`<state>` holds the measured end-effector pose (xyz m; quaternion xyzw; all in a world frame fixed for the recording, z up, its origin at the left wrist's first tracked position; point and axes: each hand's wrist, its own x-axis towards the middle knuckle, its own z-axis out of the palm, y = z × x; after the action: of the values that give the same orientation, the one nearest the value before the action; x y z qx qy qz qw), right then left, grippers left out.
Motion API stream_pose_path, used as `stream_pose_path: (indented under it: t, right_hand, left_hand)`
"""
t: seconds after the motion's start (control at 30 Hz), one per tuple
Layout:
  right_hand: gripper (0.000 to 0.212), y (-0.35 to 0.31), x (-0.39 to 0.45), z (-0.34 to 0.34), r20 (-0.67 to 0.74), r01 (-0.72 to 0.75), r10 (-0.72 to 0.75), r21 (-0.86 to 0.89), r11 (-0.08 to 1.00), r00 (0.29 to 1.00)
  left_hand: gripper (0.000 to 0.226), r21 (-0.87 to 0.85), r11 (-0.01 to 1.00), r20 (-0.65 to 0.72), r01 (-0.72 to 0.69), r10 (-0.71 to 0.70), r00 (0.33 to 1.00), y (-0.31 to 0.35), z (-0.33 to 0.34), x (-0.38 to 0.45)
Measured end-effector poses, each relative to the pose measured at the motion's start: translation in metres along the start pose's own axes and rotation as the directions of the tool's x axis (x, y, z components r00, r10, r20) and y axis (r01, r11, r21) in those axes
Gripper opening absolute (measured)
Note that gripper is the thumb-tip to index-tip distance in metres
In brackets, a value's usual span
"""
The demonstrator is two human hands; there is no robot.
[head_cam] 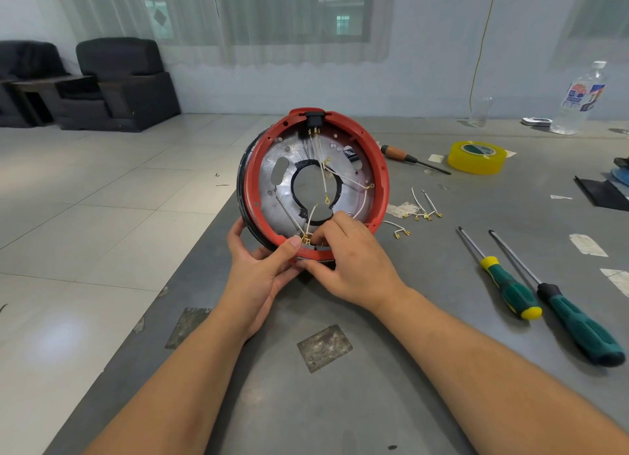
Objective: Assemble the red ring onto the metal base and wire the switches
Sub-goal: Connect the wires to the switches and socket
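The red ring (380, 168) sits around the round metal base (272, 196), and the whole assembly stands tilted on its edge on the grey table (442, 284). A black socket (313, 118) is fitted at the ring's top, and white wires (343, 179) with brass terminals cross the base. My left hand (262, 267) grips the ring's lower left rim, thumb on the red edge. My right hand (354, 253) pinches a brass wire terminal (306, 240) at the lower rim, where a switch is mostly hidden by my fingers.
Loose white wires with brass terminals (420, 209) lie right of the assembly. Two green-handled screwdrivers (510, 288) (578, 325) rest at the right, an orange-handled screwdriver (405, 155) and a yellow tape roll (476, 157) farther back. A plastic bottle (580, 100) stands at the far right. The table's left edge drops to tiled floor.
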<state>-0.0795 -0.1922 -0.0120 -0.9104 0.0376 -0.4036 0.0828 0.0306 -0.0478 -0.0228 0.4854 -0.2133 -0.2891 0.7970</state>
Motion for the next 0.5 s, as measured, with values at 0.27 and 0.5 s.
stream_pose_path:
  t: [0.27, 0.5]
  right_hand:
    - [0.028, -0.008, 0.001, 0.002, -0.052, -0.025, 0.029, 0.082, 0.996, 0.998]
    - [0.019, -0.017, 0.006, 0.006, -0.088, -0.02, 0.036, 0.171, 0.985, 0.995]
  left_hand:
    - [0.103, -0.017, 1.0, -0.025, 0.006, -0.006, 1.0, 0.0, 0.0, 0.0]
    - [0.092, 0.005, 0.999, 0.056, 0.043, -0.043, 0.997, 0.0, -0.004, 0.001]
